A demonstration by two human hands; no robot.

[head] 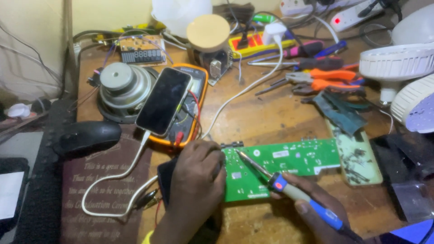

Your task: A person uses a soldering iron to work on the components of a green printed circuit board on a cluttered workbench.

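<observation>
Head view: near the wooden worktop's (271,122) front edge the green circuit board (289,158) lies long axis left-right; the left hand (199,176) presses closed on its left end, the right hand (312,210) grips a soldering iron (275,180), tip up-left onto the board

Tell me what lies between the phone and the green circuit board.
Head view: the white cable crosses bare wooden table between phone and green circuit board.
</observation>
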